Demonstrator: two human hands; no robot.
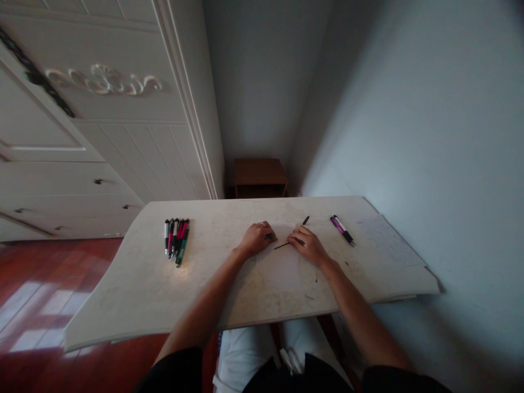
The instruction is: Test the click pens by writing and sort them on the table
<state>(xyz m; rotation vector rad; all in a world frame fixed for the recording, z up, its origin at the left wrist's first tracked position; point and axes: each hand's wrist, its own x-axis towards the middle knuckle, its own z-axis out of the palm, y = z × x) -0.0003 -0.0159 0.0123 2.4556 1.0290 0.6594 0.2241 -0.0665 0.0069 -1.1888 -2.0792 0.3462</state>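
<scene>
My left hand [257, 240], a ring on one finger, is closed around a small dark green piece [269, 236] that looks like part of a pen. Opposite it, my right hand [309, 248] pinches a thin dark stick [281, 246], which looks like a pen refill and points left toward the other hand. A short black pen part [305, 220] lies just beyond my right fingers. Under both hands is a pale sheet of paper [282, 273]. The fingers hide much of what they hold.
Several pens [176, 240] lie side by side at the left of the white table [213, 284]. Two more pens [343, 230] rest on the right, near a sheet with writing [388, 240]. A wall [429, 136] borders the right; a white cabinet [164, 158] stands at left.
</scene>
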